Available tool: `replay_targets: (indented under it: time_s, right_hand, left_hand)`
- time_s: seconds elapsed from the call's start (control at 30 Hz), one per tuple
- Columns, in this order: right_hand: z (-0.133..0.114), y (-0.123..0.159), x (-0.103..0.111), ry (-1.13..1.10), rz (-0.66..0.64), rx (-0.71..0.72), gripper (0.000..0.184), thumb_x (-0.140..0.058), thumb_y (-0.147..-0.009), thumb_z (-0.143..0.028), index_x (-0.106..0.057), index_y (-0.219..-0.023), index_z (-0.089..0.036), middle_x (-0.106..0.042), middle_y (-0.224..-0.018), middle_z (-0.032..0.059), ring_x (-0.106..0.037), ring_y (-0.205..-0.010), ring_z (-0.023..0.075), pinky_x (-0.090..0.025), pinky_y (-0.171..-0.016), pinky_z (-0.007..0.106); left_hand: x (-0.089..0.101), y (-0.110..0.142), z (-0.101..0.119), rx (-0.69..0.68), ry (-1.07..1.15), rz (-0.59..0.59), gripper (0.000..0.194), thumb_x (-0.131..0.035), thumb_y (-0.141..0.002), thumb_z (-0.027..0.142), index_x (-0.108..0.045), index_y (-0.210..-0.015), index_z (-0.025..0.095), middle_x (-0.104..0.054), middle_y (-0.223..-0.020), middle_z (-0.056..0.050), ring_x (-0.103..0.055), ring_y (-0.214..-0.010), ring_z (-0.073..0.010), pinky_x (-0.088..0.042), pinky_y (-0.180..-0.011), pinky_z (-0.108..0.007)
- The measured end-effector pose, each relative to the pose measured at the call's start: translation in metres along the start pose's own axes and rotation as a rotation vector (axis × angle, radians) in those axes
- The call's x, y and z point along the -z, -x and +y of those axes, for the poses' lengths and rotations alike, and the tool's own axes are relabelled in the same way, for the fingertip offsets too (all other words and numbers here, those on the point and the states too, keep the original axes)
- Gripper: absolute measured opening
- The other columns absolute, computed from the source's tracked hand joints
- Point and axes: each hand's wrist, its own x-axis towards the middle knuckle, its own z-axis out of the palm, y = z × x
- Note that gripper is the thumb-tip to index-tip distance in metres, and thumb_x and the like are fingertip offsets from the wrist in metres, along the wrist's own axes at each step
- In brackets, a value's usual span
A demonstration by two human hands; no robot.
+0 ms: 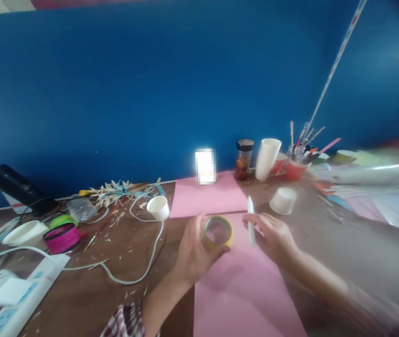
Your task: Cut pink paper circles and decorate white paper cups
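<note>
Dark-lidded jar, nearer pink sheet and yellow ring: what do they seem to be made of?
Dark-lidded jar: clear glass or plastic, since reddish-brown contents show through.
Nearer pink sheet: paper or thin card, matt, flat and straight-edged.
Yellow ring: probably plastic, perhaps tape, smooth-looking; blur leaves it open.

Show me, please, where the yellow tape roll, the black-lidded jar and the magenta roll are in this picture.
Yellow tape roll (231,236): head view, on its outer rim.
Black-lidded jar (242,164): head view, on its clear body.
Magenta roll (62,241): head view, on its outer side.
</note>
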Motion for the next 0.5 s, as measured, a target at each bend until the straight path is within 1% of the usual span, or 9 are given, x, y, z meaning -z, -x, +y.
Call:
replay_targets:
  time_s: [0.03,0.07,0.13,0.17,0.23,0.33,0.4,0.5]
  right_hand:
    - [0.002,0.0,-0.001,-0.097,0.04,-0.11,0.022,-0.048,-0.091,-0.026,-0.061,-0.107,-0.021,-0.069,-0.087,0.0062,-0.063,-0.076,0.0187,-0.049,-0.066,0.028]
    - [0.002,-0.002,-0.002,-0.202,0.084,-0.223,0.023,-0.05,-0.09,-0.03,-0.062,-0.107,-0.02,-0.068,-0.085,0.0053,-0.062,-0.071,0.0175,-0.048,-0.062,0.026]
    - [0.003,-0.01,-0.007,-0.37,0.154,-0.406,0.027,-0.053,-0.089,-0.037,-0.063,-0.105,-0.019,-0.065,-0.076,0.0027,-0.056,-0.059,0.0144,-0.042,-0.051,0.023]
    - [0.004,-0.015,-0.01,-0.421,0.176,-0.459,0.029,-0.053,-0.088,-0.041,-0.063,-0.103,-0.017,-0.062,-0.07,0.0012,-0.052,-0.053,0.0128,-0.039,-0.047,0.022]
    - [0.007,-0.025,-0.018,-0.459,0.195,-0.497,0.032,-0.051,-0.088,-0.045,-0.063,-0.094,-0.015,-0.057,-0.062,-0.0008,-0.047,-0.049,0.0112,-0.035,-0.044,0.021]
    - [0.013,-0.035,-0.028,-0.468,0.195,-0.524,0.035,-0.049,-0.089,-0.048,-0.059,-0.086,-0.015,-0.054,-0.06,-0.0016,-0.049,-0.052,0.0118,-0.038,-0.047,0.021]
    - [0.017,-0.033,-0.032,-0.469,0.173,-0.544,0.035,-0.047,-0.089,-0.048,-0.056,-0.081,-0.016,-0.053,-0.057,-0.0022,-0.05,-0.051,0.0118,-0.039,-0.048,0.021]
    - [0.018,-0.022,-0.034,-0.461,0.13,-0.565,0.034,-0.046,-0.09,-0.046,-0.052,-0.073,-0.017,-0.055,-0.057,-0.002,-0.051,-0.051,0.0116,-0.039,-0.049,0.021]
  left_hand:
    - [0.0,-0.004,-0.005,-0.004,-0.053,-0.01,0.099,-0.076,-0.056,0.057,-0.033,-0.138,0.021,-0.047,-0.132,-0.015,-0.043,-0.122,-0.0355,-0.039,-0.097,-0.049]
    - [-0.002,-0.009,-0.009,-0.014,-0.094,-0.046,0.109,-0.077,-0.052,0.06,-0.027,-0.141,0.021,-0.042,-0.137,-0.017,-0.036,-0.128,-0.0382,-0.035,-0.1,-0.053]
    - [-0.008,-0.015,-0.015,-0.054,-0.155,-0.12,0.116,-0.076,-0.05,0.062,-0.023,-0.143,0.018,-0.036,-0.142,-0.019,-0.029,-0.133,-0.04,-0.03,-0.104,-0.056]
    - [-0.012,-0.017,-0.017,-0.075,-0.178,-0.14,0.115,-0.076,-0.052,0.062,-0.023,-0.143,0.017,-0.036,-0.143,-0.02,-0.029,-0.133,-0.0397,-0.028,-0.105,-0.056]
    - [-0.021,-0.018,-0.019,-0.084,-0.219,-0.133,0.103,-0.073,-0.059,0.059,-0.028,-0.141,0.016,-0.039,-0.141,-0.019,-0.031,-0.133,-0.0381,-0.027,-0.107,-0.055]
    - [-0.03,-0.015,-0.024,-0.084,-0.254,-0.076,0.08,-0.065,-0.073,0.052,-0.033,-0.138,0.017,-0.042,-0.139,-0.016,-0.034,-0.132,-0.0341,-0.03,-0.106,-0.053]
    - [-0.032,-0.013,-0.027,-0.098,-0.257,-0.069,0.078,-0.061,-0.077,0.051,-0.03,-0.139,0.016,-0.039,-0.141,-0.017,-0.032,-0.133,-0.0331,-0.03,-0.107,-0.053]
    - [-0.027,-0.012,-0.03,-0.128,-0.24,-0.119,0.083,-0.06,-0.079,0.049,-0.021,-0.143,0.014,-0.034,-0.143,-0.02,-0.028,-0.135,-0.0348,-0.029,-0.107,-0.056]
